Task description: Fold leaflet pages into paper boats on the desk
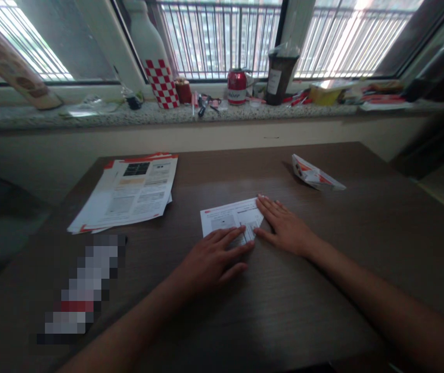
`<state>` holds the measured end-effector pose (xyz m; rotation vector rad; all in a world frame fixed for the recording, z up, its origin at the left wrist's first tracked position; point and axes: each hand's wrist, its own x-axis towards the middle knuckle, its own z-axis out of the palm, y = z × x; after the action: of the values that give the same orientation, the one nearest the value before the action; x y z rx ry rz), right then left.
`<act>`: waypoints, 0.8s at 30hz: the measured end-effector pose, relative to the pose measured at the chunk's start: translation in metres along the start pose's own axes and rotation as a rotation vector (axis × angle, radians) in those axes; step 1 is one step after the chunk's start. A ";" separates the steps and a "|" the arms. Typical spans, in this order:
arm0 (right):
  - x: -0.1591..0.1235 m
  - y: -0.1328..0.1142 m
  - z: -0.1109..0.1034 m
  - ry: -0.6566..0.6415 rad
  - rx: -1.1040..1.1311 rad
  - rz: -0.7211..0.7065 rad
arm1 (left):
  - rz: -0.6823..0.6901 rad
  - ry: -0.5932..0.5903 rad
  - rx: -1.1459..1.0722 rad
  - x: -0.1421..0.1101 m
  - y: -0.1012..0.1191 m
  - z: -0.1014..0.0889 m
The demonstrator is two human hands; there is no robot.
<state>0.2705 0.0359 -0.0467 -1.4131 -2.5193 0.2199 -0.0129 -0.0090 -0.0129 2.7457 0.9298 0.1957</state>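
Note:
A folded sheet of printed paper (222, 217) lies flat on the brown table (222, 321) in front of me. Across its near edge rests my left hand (216, 254), fingers stretched out and partly covering the print. My right hand (284, 228) lies flat at the sheet's right edge, its fingertips touching the far right corner and its thumb near the close edge. Neither hand grips anything. Farther back to the right stands a folded paper piece (315, 173) with orange and white print.
A stack of printed sheets (136, 191) lies at the table's left. Nearer me is a pixelated, blurred-out object (85, 285). Along the windowsill (109, 119) stand a checkered white bottle (161, 77), a red can (237, 85), a dark cup (280, 75) and small clutter.

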 end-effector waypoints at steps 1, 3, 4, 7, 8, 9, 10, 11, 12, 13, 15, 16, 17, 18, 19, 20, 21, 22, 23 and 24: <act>0.000 0.000 0.001 0.003 0.002 0.000 | -0.001 -0.001 -0.001 0.000 0.000 0.000; 0.000 0.000 0.002 0.008 0.002 0.003 | -0.006 -0.009 0.001 0.000 0.000 0.000; 0.000 0.000 0.002 0.011 0.002 0.004 | -0.007 -0.012 0.002 0.000 0.000 0.000; -0.001 0.000 0.004 0.015 0.001 0.006 | -0.010 -0.022 0.006 0.000 -0.001 0.000; -0.001 0.000 0.004 0.013 -0.001 0.006 | -0.008 -0.028 0.009 0.000 -0.001 0.000; -0.001 0.000 0.004 0.013 -0.002 0.004 | -0.007 -0.035 0.010 0.000 -0.001 -0.001; -0.002 0.000 0.005 0.015 -0.001 0.003 | -0.003 -0.043 0.008 0.001 -0.002 -0.002; -0.002 0.000 0.005 0.021 0.002 0.002 | 0.004 -0.052 0.002 0.001 -0.003 -0.003; -0.002 0.000 0.005 0.028 0.009 0.002 | 0.014 -0.060 -0.006 0.001 -0.003 -0.004; -0.003 0.000 0.005 0.038 0.019 0.005 | 0.022 -0.066 -0.016 0.001 -0.004 -0.005; -0.003 0.000 0.003 0.064 0.047 0.010 | 0.029 -0.066 -0.030 0.000 -0.004 -0.007; -0.003 0.000 0.001 0.077 0.067 0.001 | 0.028 -0.064 -0.036 0.000 -0.004 -0.008; -0.003 0.000 -0.001 0.087 0.092 -0.022 | 0.024 -0.062 -0.042 0.000 -0.004 -0.009; -0.003 -0.001 -0.004 0.095 0.120 -0.056 | 0.019 -0.060 -0.047 -0.001 -0.004 -0.009; -0.003 -0.002 -0.007 0.099 0.151 -0.104 | 0.013 -0.057 -0.052 -0.001 -0.003 -0.010; -0.004 -0.003 -0.010 0.096 0.177 -0.152 | 0.009 -0.058 -0.056 -0.001 -0.003 -0.010; -0.004 -0.004 -0.012 0.092 0.198 -0.194 | 0.008 -0.058 -0.059 0.000 -0.003 -0.010; -0.005 -0.005 -0.014 0.080 0.210 -0.227 | 0.011 -0.055 -0.061 0.000 -0.003 -0.010; -0.005 -0.006 -0.015 0.063 0.214 -0.254 | 0.016 -0.051 -0.062 0.000 -0.003 -0.010; -0.006 -0.007 -0.015 0.044 0.217 -0.276 | 0.021 -0.049 -0.063 0.000 -0.003 -0.010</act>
<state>0.2719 0.0270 -0.0316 -0.9680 -2.5283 0.3910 -0.0166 -0.0045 -0.0042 2.6905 0.8677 0.1580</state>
